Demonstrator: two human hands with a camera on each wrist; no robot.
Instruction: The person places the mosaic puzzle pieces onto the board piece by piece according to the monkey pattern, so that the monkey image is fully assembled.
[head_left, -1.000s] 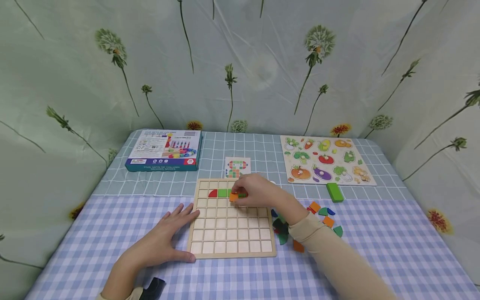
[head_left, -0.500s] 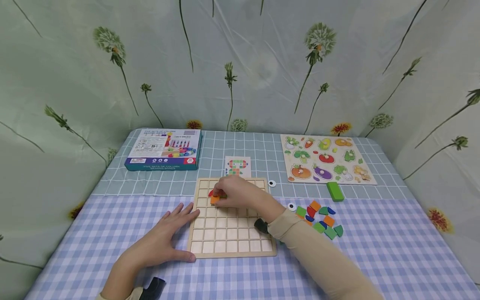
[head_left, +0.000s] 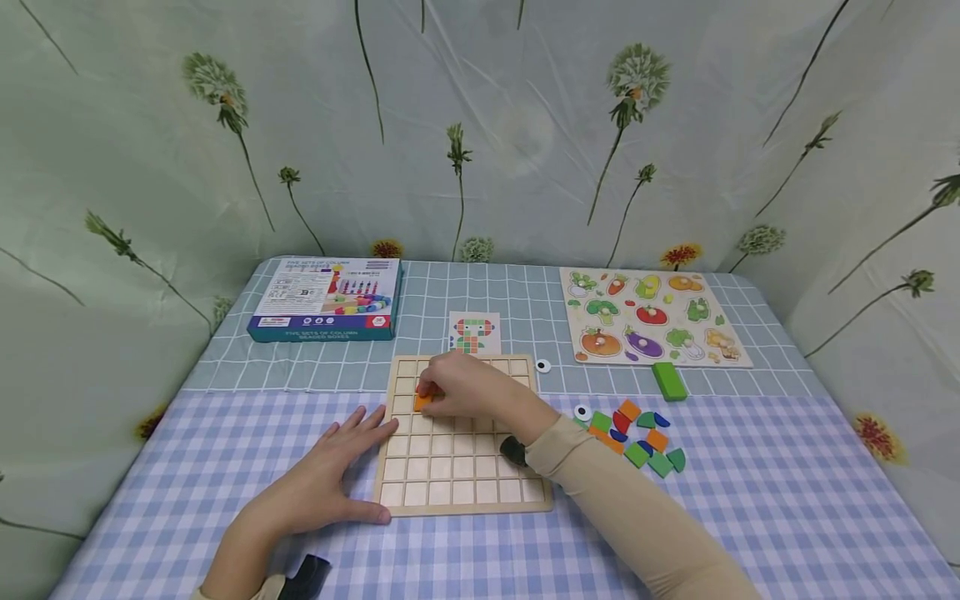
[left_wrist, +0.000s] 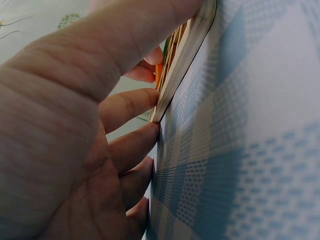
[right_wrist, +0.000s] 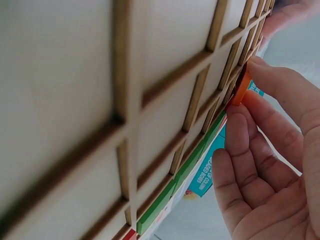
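Observation:
A square wooden grid board (head_left: 465, 510) lies on the checked cloth. Thumb and fingers of my right hand (head_left: 472, 385) pinch an orange square tile (head_left: 422, 403) at the board's left side, just below the row that holds coloured tiles. The right wrist view shows this orange tile (right_wrist: 243, 86) tilted at the grid, with green tiles (right_wrist: 159, 206) and a red tile (right_wrist: 131, 235) set in nearby cells. My hand hides most of that row in the head view. My left hand (head_left: 326, 479) has spread fingers, with fingertips and thumb against the board's left edge.
Several loose coloured tiles (head_left: 637, 453) lie right of the board, beside my right sleeve. A pattern card (head_left: 475, 332) sits behind the board. Farther back are a boxed set (head_left: 326, 300), a vegetable puzzle board (head_left: 652, 318), a green block (head_left: 669, 382) and eye discs (head_left: 543, 366).
My right hand has moved left across the board with the orange tile, from near the row's middle to the left side. My left hand has stayed at the board's edge.

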